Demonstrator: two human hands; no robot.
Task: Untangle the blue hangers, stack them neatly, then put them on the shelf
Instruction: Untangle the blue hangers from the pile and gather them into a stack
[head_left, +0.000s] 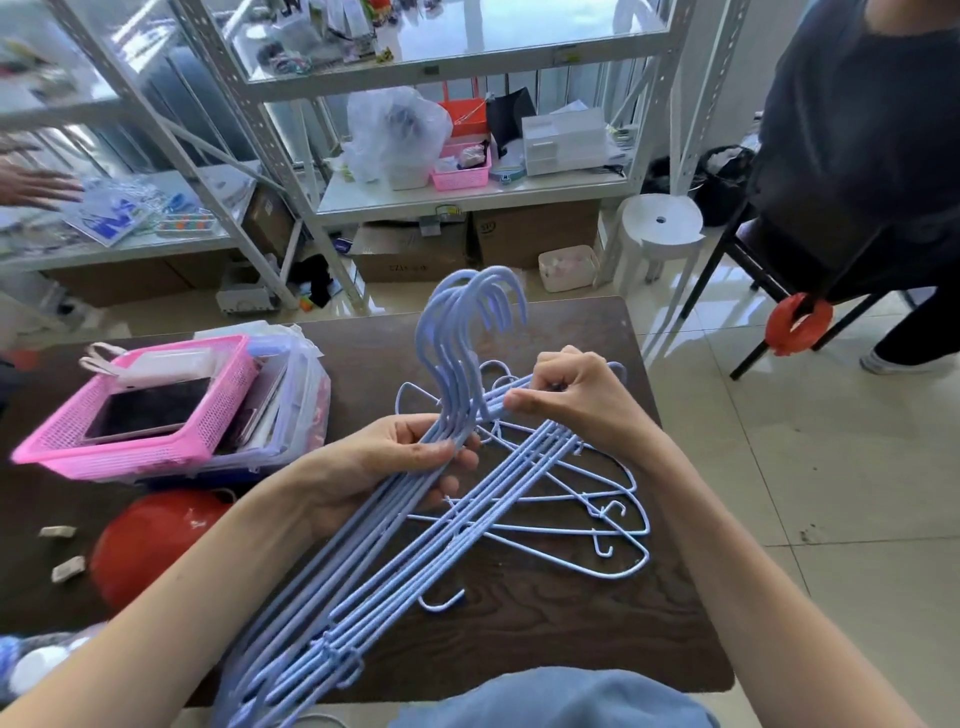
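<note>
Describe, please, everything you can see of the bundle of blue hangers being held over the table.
The bundle of blue hangers looks like thin coated wire, pale blue. Its hooks fan upward together, and its arms slant down toward the viewer. The left hand grips it just below the hooks; the right hand pinches the arms on the other side. More loose hangers lie beneath it on the dark wooden table.

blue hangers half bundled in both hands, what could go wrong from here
1. The loose hangers on the table lie under the held bundle; their small hooks could snag it on lifting.
2. The left hand and right hand grip only near the necks, so the bundle's lower ends might fan apart.
</note>
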